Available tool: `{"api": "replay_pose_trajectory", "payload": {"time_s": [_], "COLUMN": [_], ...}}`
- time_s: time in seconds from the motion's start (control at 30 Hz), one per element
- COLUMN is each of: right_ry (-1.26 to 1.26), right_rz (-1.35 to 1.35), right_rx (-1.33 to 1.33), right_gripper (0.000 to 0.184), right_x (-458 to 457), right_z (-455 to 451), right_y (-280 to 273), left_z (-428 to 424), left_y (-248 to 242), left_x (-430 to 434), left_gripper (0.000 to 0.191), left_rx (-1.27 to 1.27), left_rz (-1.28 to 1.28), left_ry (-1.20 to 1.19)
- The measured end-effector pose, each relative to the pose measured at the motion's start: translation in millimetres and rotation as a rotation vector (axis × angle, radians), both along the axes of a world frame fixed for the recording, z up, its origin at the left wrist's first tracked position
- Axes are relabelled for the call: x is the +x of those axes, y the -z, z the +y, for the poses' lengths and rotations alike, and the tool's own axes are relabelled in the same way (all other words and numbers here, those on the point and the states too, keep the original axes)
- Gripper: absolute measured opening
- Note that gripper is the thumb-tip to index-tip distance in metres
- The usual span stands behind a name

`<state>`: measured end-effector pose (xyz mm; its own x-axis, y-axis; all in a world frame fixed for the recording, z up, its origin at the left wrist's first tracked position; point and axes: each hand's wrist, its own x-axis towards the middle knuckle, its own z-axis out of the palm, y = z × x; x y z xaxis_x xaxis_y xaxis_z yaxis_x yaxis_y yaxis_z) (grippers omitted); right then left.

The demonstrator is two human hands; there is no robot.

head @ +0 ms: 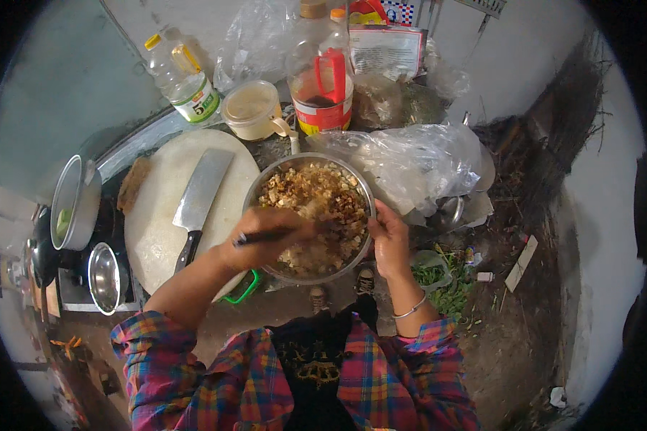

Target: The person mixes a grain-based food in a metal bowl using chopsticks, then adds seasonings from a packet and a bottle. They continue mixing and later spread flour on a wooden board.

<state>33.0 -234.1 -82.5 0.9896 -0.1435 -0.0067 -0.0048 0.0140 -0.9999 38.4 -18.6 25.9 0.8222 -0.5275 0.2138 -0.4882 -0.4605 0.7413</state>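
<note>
A round metal bowl (252,189) of chopped, brownish food mixture (307,186) is in front of me. Over its left side, my left hand (272,237) is closed around a dark-handled utensil (261,236). Motion blurs that hand, and the utensil's far end cannot be made out against the food. On the bowl's right rim, my right hand (391,237) grips with the thumb at the edge. Left of the bowl, a cleaver (204,188) with a black handle lies on a round, pale cutting board (151,242), its handle partly behind my left forearm.
Behind the bowl stand a lidded tub (250,108), a bottle with a yellow cap (191,91) and a large jug with a red handle (323,108). Clear plastic bags (410,156) lie right. A deep pot (75,204) and metal bowl (103,277) are left. Greens (453,291) lie on the floor.
</note>
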Motion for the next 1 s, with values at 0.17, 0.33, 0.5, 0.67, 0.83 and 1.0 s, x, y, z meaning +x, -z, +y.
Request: {"api": "replay_pose_trajectory", "payload": {"time_s": [0.17,0.33,0.5,0.67,0.83,1.0], "right_ry": [-0.004,-0.053,-0.031,-0.088,-0.111,-0.101], "right_rz": [-0.003,0.045,0.055,0.113,0.148,0.135], "right_rx": [-0.019,0.018,0.110,0.023,0.023,0.183], "right_gripper": [0.034,0.036,0.035,0.038,0.036,0.035], "right_x": [1,-1,0,0,1,-2], "right_z": [-2,-4,0,-3,-4,-2], "right_y": [8,-6,-9,-7,-13,-15], "left_z": [29,35,5,17,28,-4], "left_y": [-26,-61,-10,-11,-43,1], "left_x": [-4,-29,-5,5,-28,-16], "left_gripper": [0.009,0.013,0.012,0.010,0.010,0.011], "left_rx": [0.029,-0.055,0.027,0.035,-0.087,-0.066], "left_rz": [0.172,-0.056,0.060,0.125,-0.066,-0.084], "left_ry": [-0.284,0.145,0.326,-0.162,0.059,0.206]}}
